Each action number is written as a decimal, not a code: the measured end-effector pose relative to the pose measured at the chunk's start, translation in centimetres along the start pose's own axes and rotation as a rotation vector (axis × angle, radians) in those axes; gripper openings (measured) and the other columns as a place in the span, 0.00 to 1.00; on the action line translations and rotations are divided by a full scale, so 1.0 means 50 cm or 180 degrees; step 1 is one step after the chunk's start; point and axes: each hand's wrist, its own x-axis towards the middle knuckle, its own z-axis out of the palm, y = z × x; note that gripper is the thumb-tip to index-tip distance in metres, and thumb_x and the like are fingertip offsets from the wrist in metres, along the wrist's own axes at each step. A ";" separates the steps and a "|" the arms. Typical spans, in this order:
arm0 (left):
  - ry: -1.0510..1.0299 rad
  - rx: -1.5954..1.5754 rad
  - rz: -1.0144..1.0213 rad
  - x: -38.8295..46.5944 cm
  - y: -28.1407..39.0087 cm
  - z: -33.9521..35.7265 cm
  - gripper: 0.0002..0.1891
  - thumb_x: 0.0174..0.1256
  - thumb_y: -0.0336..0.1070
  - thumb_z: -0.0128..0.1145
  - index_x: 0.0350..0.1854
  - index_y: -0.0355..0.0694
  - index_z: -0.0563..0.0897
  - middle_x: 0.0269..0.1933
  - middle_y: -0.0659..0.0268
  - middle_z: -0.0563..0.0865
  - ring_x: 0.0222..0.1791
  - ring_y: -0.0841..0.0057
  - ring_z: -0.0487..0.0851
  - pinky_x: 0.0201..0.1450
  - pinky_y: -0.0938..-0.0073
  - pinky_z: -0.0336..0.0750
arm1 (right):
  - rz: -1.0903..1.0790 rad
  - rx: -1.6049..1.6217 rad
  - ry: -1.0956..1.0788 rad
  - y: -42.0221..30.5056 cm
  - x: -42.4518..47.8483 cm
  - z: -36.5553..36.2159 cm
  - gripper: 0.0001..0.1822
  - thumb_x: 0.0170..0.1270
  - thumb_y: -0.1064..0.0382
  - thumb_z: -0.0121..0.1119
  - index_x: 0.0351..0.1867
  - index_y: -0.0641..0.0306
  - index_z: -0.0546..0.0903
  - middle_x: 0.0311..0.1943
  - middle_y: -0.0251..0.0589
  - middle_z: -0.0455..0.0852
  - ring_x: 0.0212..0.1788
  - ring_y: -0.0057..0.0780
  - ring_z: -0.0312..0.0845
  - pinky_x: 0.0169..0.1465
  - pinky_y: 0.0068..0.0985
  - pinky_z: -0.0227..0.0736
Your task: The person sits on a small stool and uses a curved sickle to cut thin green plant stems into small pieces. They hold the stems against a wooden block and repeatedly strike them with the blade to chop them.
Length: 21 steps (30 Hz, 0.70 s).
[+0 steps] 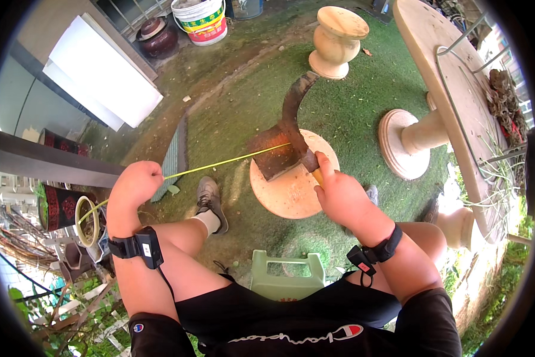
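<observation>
My left hand (138,183) is closed in a fist around a thin yellow-green strip (218,164). To its right, the strip runs up to a rusty billhook-like tool (278,147) with a broad blade and a long curved hook; whether it passes over or under the metal I cannot tell. My right hand (339,187) grips this tool by its short wooden handle, index finger stretched towards the blade. The broad blade lies over a round, pale stone stool (294,198). A similar strip appears left of my left wrist, above a plant pot.
A green plastic stool (287,272) stands between my legs. On the right is a stone table (459,102) with a metal frame; a stone stool (339,42) stands ahead. Further left are white boards (102,71), a bucket (200,22), a lidded jar (158,38) and a plant pot (88,222).
</observation>
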 end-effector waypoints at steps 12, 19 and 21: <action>0.0069 -0.0088 0.0030 0.007 -0.009 0.004 0.08 0.57 0.34 0.60 0.32 0.34 0.86 0.27 0.49 0.83 0.29 0.55 0.83 0.37 0.57 0.76 | 0.0085 0.0973 0.1241 -0.001 -0.005 -0.061 0.43 0.67 0.66 0.63 0.81 0.62 0.56 0.44 0.67 0.88 0.42 0.67 0.86 0.45 0.51 0.81; 0.0121 -0.0080 0.0158 0.014 -0.010 0.013 0.08 0.56 0.33 0.61 0.31 0.33 0.85 0.24 0.51 0.82 0.26 0.60 0.82 0.33 0.59 0.75 | -0.0358 0.0483 0.1154 -0.006 -0.013 -0.013 0.42 0.67 0.67 0.62 0.80 0.64 0.56 0.47 0.66 0.87 0.40 0.62 0.88 0.43 0.48 0.83; 0.0013 0.0014 0.0076 0.012 -0.001 0.007 0.09 0.58 0.35 0.59 0.33 0.34 0.87 0.30 0.47 0.85 0.33 0.50 0.84 0.40 0.54 0.78 | 0.0013 -0.0078 0.0285 -0.008 0.000 -0.009 0.40 0.69 0.64 0.60 0.79 0.66 0.56 0.41 0.62 0.88 0.37 0.58 0.88 0.40 0.47 0.83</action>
